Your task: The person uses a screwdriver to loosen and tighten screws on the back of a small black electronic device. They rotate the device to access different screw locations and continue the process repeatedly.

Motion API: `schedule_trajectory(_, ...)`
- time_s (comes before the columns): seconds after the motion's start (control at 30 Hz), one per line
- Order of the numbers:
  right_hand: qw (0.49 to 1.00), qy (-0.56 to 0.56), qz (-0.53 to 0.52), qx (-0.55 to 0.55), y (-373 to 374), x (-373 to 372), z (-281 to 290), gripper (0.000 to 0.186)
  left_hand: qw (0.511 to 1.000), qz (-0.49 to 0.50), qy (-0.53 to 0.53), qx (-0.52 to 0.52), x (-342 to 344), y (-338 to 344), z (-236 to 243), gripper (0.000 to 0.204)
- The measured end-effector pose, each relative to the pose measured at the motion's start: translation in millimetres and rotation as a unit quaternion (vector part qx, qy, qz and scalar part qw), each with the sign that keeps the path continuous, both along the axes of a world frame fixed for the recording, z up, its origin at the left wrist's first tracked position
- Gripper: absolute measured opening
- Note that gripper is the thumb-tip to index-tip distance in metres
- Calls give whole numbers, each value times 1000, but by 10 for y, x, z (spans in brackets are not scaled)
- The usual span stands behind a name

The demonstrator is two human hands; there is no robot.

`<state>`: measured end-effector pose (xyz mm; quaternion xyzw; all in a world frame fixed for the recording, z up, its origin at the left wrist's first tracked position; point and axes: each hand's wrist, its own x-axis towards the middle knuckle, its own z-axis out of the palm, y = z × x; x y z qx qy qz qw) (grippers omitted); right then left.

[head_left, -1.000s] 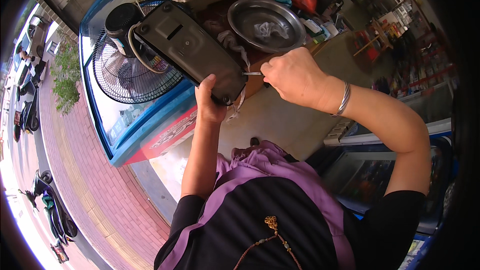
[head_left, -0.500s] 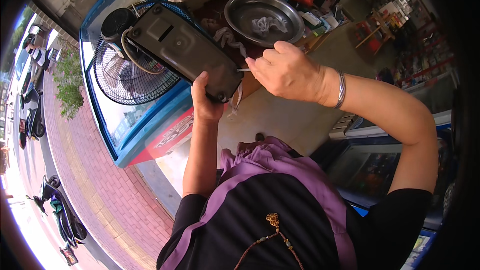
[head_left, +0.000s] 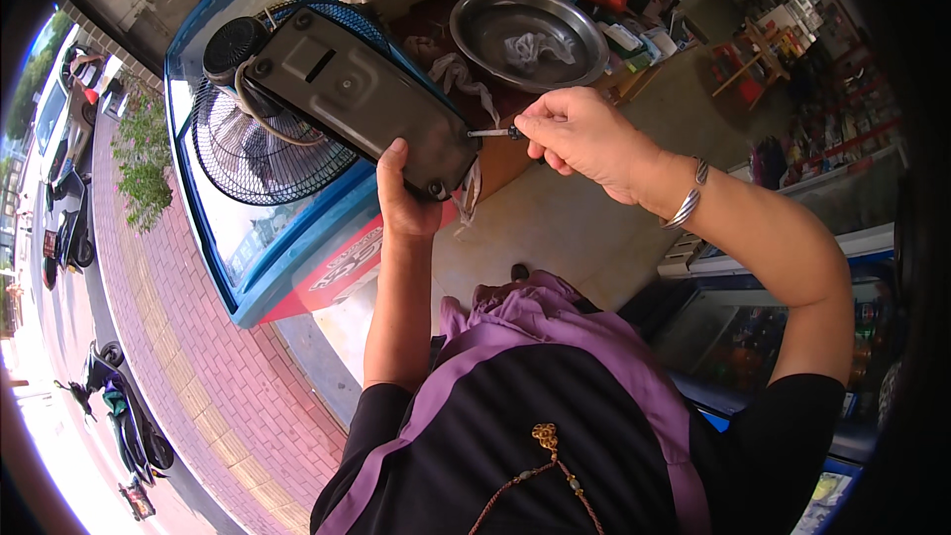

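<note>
Standing on the left is a big freezer point(head_left: 287, 267) with a blue rim, a see-through top and a red side. Up past the hands is a dark red worktop point(head_left: 431, 22). A black fan point(head_left: 248, 154) with a round wire cage lies over the freezer. Next to it, tilted, is a long dark plate point(head_left: 371, 104) with round bumps near its corners and a slot in it. The plate looks joined to the fan, but that part is hard to see from here.

A wide metal basin point(head_left: 480, 25) sits on the worktop, and a crumpled whitish thing point(head_left: 540, 48) lies inside it. A twisted pale cloth point(head_left: 461, 76) is between the basin and the plate.

The left hand point(head_left: 408, 203) holds the near end of the plate, with its thumb on top and its fingers mostly hidden, so its grip is clamped there. The right hand point(head_left: 584, 139) is at the right side of the plate, and its grip is pinched on a thin screwdriver point(head_left: 490, 134). The tip of the screwdriver meets the right edge of the plate. Around the right wrist is a silver bracelet point(head_left: 686, 206).
</note>
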<state>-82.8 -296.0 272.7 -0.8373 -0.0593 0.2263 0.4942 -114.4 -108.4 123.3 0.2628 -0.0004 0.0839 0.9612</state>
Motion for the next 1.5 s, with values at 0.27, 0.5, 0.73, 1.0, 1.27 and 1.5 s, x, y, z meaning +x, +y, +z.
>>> schedule_trajectory(0.27, 888, -304, 220, -265, -72, 145, -62, 25, 1000, 1, 0, -4, 11, -12, -66, 55)
schedule_trajectory(0.5, 480, -682, 472, -284, -93, 320, 47, 11, 1000, 3, 20, 16, 23, -14, -115, 55)
schedule_trajectory(0.73, 631, -613, 367, -303, -62, 150, 73, 16, 1000, 9, 9, 16, 26, -13, -69, 57)
schedule_trajectory(1.0, 994, -70, 52, -66, 51, 150, 157, 39, 1000, 15, -4, 19, 10, -6, -14, 58)
schedule_trajectory(1.27, 932, -177, 190, -252, 14, 164, 242, 51, 999, -24, -23, -13, 21, 13, -33, 54)
schedule_trajectory(1.5, 536, -632, 467, -309, -182, 306, 216, 11, 1000, 1, -3, 7, 14, -24, 9, 54)
